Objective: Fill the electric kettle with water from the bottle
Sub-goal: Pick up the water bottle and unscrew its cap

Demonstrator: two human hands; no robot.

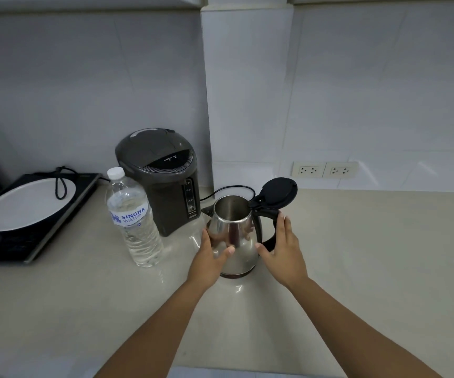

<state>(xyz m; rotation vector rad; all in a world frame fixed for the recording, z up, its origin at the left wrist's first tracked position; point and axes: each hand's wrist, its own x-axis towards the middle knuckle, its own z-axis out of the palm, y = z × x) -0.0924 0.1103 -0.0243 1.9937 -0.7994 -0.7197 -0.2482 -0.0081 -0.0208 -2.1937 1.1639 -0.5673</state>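
Observation:
A steel electric kettle (232, 230) stands upright on the counter, its black lid (277, 192) flipped open to the right and its inside looking dry. My left hand (209, 259) rests against the kettle's left side, fingers spread around the body. My right hand (284, 249) is by the black handle, fingers apart and touching it without a closed grip. A clear water bottle (134, 222) with a white cap and a "Singha Water" label stands capped to the left of the kettle, apart from both hands.
A dark grey thermo pot (163, 178) stands behind, between bottle and kettle. An induction hob (29, 214) with a coiled cord lies at the far left. A black cord (234, 189) runs behind the kettle. Wall sockets (325, 169) sit at the right.

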